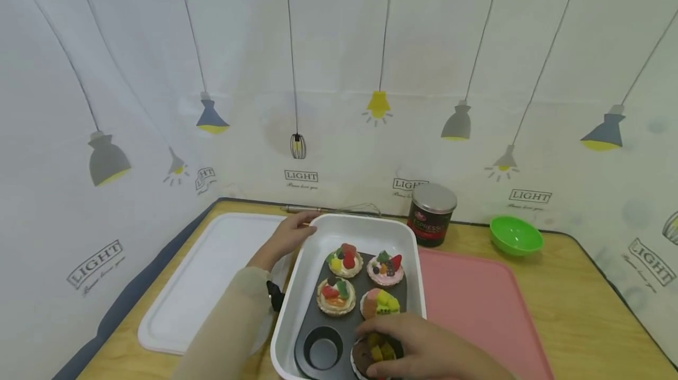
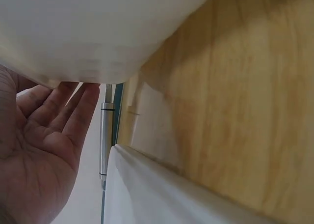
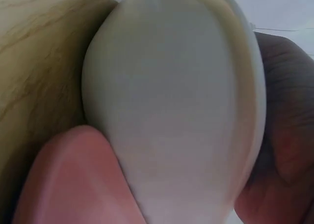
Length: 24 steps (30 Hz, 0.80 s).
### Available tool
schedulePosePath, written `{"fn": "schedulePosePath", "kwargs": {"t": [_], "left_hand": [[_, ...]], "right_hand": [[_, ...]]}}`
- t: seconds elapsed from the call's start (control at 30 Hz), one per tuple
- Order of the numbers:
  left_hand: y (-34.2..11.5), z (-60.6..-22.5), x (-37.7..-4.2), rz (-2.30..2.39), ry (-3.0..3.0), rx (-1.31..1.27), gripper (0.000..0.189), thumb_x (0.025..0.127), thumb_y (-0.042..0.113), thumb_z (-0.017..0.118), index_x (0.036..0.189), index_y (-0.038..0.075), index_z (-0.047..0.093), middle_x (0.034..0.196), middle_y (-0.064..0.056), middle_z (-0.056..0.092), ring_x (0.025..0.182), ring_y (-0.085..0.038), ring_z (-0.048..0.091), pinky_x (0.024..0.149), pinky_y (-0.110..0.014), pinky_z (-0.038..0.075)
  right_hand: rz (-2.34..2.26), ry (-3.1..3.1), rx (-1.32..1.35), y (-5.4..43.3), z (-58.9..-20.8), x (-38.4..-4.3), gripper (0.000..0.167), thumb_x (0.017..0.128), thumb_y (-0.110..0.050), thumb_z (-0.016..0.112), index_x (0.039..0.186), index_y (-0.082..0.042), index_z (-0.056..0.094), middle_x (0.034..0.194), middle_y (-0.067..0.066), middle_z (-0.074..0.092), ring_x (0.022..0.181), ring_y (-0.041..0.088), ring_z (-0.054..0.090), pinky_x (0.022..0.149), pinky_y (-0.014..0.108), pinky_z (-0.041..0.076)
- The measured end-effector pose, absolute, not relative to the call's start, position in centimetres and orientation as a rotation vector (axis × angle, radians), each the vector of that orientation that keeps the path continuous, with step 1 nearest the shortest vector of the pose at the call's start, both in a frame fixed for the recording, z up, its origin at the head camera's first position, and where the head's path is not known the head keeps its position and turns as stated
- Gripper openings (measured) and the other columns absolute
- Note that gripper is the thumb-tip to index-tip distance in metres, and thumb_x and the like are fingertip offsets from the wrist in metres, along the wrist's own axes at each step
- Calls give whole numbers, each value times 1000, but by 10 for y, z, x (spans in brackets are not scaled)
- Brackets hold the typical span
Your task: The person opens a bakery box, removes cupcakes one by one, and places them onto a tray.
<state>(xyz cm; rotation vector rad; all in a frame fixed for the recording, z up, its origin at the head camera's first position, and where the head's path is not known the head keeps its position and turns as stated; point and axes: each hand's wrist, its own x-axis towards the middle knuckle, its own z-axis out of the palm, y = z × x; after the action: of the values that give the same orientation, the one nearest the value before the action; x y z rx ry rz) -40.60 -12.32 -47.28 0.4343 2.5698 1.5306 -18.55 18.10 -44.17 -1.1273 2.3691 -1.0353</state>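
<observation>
A deep white tray (image 1: 288,309) holds a dark grey muffin tin (image 1: 346,324). My right hand (image 1: 418,345) grips a brown chocolate tart (image 1: 364,356) topped with yellowish cubes, at the tin's near right cup. Its fingers lie on the tart's far side and the thumb on the near side. My left hand (image 1: 288,236) touches the tray's far left corner with fairly straight fingers; in the left wrist view, the tray's rim hides the fingertips (image 2: 88,94). A fruit tart (image 1: 336,296), a pink-topped tart (image 1: 385,268) and others fill cups beyond. The near left cup (image 1: 323,349) is bare.
A white board (image 1: 206,274) lies left of the tray, a pink board (image 1: 477,303) to its right. Behind stand a dark espresso tin (image 1: 431,215) and a green bowl (image 1: 516,236). A whisk (image 1: 302,209) lies along the table's back edge, before a printed curtain.
</observation>
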Motion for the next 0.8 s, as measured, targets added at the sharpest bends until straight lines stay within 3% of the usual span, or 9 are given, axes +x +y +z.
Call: {"fn": "schedulePosePath", "kwargs": {"t": [0.27,0.47,0.8], "left_hand": [[-135,-482,-393,1726,2355,439,49,103,29,58,150,18,50,144,-3,56,125,-24,57,104,-48,47],[-138,-481,-395,1840,2265,517,53,103,31,58,152,15,46,149,-4,52,130,-26,55,104,-44,48],[-136,-490,-396,1923,2121,510,55,103,22,58,154,13,41,152,-8,48,135,-27,50,106,-42,46]], "right_hand": [[-1001,2335,-1106,179,-439,-176,56,86,-55,73,136,-35,57,122,-21,62,106,3,59,88,25,52],[-828,2447,-1266,174,-435,-178,55,89,-59,68,136,-35,53,122,-25,57,106,0,55,88,25,50],[-868,2460,-1295,177,-440,-183,51,86,-56,72,131,-37,56,118,-26,59,103,0,56,87,24,51]]}}
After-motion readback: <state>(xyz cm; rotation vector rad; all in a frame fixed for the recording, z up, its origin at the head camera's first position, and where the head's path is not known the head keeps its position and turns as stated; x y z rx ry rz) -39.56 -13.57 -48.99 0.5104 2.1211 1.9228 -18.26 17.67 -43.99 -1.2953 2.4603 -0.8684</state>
